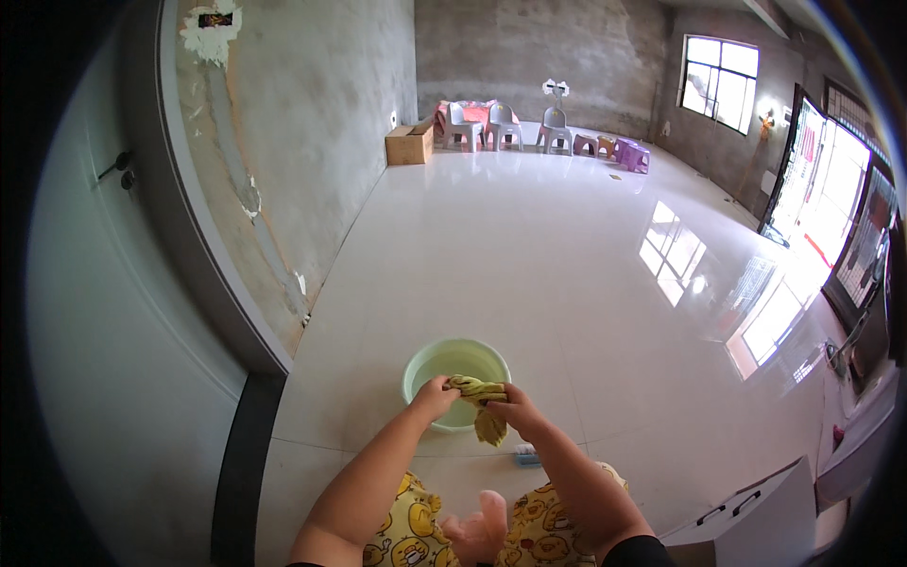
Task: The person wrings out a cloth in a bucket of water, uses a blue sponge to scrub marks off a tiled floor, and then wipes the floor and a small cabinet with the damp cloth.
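Observation:
A twisted yellow-green cloth (476, 388) stretches between my two hands above a pale green plastic basin (457, 348). My left hand (435, 399) grips its left end. Around the right part of the cloth is my right hand (519, 410), and a loose end hangs below it, in front of the basin's near rim. The basin stands on the floor and seems to hold water. Just beyond my knees, partly behind my right forearm, lies a scrub brush (526, 456) with a blue body and white bristles.
Glossy pale tiles (453, 262) cover the floor. A closed door (106, 319) stands at left. Grey plastic chairs (504, 127), a cardboard box (409, 144) and purple stools (632, 155) line the far end. At lower right is a white cabinet (751, 521) with dark handles.

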The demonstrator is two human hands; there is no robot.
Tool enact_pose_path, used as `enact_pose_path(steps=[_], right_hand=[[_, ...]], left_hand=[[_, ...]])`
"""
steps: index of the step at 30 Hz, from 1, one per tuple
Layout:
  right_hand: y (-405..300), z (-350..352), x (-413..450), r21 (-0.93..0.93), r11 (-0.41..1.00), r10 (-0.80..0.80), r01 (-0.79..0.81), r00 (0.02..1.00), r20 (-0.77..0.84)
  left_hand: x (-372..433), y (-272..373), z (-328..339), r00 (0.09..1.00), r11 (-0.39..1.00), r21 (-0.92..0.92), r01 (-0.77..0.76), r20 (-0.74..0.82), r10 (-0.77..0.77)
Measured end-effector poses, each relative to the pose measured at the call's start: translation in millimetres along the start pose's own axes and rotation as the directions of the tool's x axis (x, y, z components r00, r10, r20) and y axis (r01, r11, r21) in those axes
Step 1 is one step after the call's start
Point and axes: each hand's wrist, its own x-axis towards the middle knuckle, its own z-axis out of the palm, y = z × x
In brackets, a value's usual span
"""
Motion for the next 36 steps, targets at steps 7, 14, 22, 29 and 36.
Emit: enact_pose_path(steps=[7, 14, 22, 29, 36], right_hand=[[-5.1, 8.5, 2.2, 0.035, 0.999, -0.004, 0.003, 0.999, 0.038], [7.8, 20.3, 15.2, -0.361, 0.925, -0.157, 0.114, 0.983, -0.091], [-13.3, 46.4, -19.4, -0.703, 0.663, -0.281, 0.256, 0.956, 0.083], [-34.4, 40.8, -45.0, -0.743, 0.531, -0.060, 0.407, 0.893, 0.446], [-9.1, 6.9, -40.8, -0.640, 0.768, 0.224, -0.002, 0.938, 0.266]], left_hand=[[-19.6, -1.9, -6.2, 0.979, 0.904, -0.379, 0.197, 0.120, -0.163], [-10.5, -11.3, 1.7, 0.995, 0.808, -0.584, 0.075, -0.010, -0.099], [-18.2, -35.6, -14.5, 0.981, 0.889, -0.455, 0.056, -0.141, -0.133], [-33.4, -37.9, -25.3, 0.996, 0.905, -0.424, 0.030, -0.061, -0.062], [-39.5, -40.5, -13.8, 0.999, 0.911, -0.411, -0.009, 0.032, 0.024]])
